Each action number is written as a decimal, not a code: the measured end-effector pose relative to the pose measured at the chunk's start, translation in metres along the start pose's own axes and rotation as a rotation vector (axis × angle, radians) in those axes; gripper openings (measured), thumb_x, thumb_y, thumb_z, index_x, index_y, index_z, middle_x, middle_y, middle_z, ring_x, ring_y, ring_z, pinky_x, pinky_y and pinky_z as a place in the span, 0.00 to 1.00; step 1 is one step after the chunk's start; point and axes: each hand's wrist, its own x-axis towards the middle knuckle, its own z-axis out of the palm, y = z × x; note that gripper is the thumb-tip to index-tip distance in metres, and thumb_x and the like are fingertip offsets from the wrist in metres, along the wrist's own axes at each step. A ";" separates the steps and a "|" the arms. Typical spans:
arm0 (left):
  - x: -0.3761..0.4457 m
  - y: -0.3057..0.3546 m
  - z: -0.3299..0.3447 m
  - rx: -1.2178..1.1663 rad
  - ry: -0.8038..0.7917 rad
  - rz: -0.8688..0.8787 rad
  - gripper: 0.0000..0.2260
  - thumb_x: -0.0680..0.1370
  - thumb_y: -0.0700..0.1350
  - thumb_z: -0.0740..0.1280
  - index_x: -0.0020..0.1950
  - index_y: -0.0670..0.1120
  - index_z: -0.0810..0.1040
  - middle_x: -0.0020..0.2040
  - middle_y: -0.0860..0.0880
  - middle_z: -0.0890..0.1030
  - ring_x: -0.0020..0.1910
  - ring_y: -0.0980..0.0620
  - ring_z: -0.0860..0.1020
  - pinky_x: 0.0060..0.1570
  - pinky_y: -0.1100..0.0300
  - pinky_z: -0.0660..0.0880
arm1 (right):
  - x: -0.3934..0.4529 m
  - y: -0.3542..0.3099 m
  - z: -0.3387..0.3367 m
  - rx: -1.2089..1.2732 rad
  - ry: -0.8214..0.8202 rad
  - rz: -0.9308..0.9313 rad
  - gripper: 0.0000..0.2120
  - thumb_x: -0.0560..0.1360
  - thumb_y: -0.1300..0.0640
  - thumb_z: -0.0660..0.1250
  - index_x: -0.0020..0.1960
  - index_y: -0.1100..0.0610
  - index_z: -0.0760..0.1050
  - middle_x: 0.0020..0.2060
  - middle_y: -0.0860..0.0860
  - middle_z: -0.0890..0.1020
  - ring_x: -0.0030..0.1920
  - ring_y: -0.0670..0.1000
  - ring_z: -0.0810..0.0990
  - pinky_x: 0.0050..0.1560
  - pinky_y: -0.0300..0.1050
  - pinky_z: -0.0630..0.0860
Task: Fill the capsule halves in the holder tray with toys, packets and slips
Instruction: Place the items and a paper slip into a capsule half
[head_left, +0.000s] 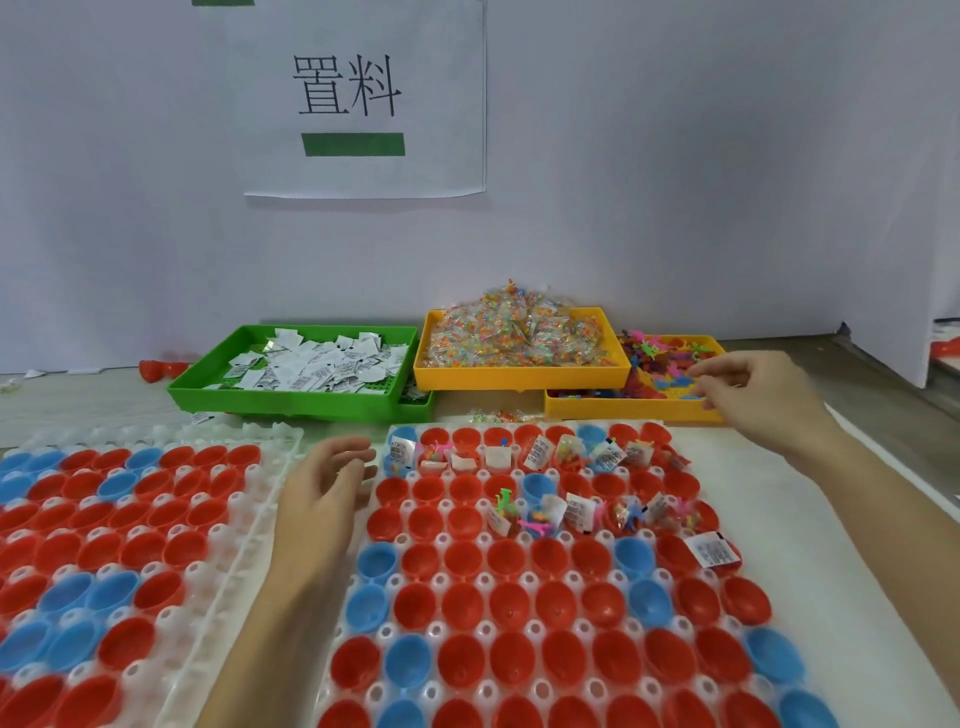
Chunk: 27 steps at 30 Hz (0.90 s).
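At nine o'clock on the bench lies a second holder tray (244, 525), a translucent white sheet of moulded plastic bumps, seated with glossy red and blue cups that hold nothing. Just right of it, near the centre, the left hand (324, 488) hovers over the gap between the two trays, fingers loosely curled and apart, gripping nothing. From the centre down to five o'clock spreads the holder tray (457, 543) being filled, the same knobbed white plastic, its capsule halves (506, 603) smooth round bowls, mostly red with a few blue. Only its two far bands, towards twelve o'clock, carry contents: white printed slips (535, 451), crinkled clear packets and small neon toys (503, 501); one slip sits alone in a cup at the right edge. Beyond, at eleven o'clock, a green tray (291, 397) of perforated rigid plastic holds a heap of folded white slips. At twelve to one o'clock a yellow tray (519, 378) is piled with clear packets of coloured beads, and it rests partly over a lower yellow tray (623, 408) of bright plastic figures at two o'clock. The right hand (748, 387) is over that lower tray, fingers bent towards the thumb; whether they pinch a toy cannot be told. Behind, a paper sign (363, 98) hangs on the white wall.
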 end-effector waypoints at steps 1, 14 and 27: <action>0.001 0.000 0.001 -0.044 0.008 -0.015 0.10 0.82 0.38 0.60 0.53 0.46 0.80 0.51 0.47 0.84 0.48 0.48 0.84 0.44 0.58 0.80 | 0.009 0.005 0.003 -0.055 0.000 -0.006 0.06 0.78 0.59 0.67 0.49 0.50 0.82 0.48 0.52 0.85 0.46 0.50 0.81 0.44 0.43 0.73; 0.010 -0.006 0.001 -0.119 0.045 -0.013 0.11 0.80 0.35 0.58 0.50 0.42 0.81 0.44 0.43 0.85 0.40 0.49 0.84 0.32 0.62 0.79 | 0.081 0.011 0.046 -0.468 -0.232 -0.063 0.11 0.76 0.65 0.71 0.58 0.61 0.82 0.58 0.58 0.83 0.58 0.57 0.79 0.56 0.48 0.75; 0.014 -0.011 0.002 -0.098 0.049 -0.006 0.13 0.80 0.35 0.59 0.47 0.45 0.82 0.43 0.44 0.84 0.37 0.50 0.84 0.30 0.62 0.77 | 0.045 -0.002 0.019 -0.062 0.112 -0.135 0.06 0.77 0.57 0.72 0.48 0.60 0.85 0.43 0.56 0.86 0.38 0.47 0.79 0.44 0.46 0.73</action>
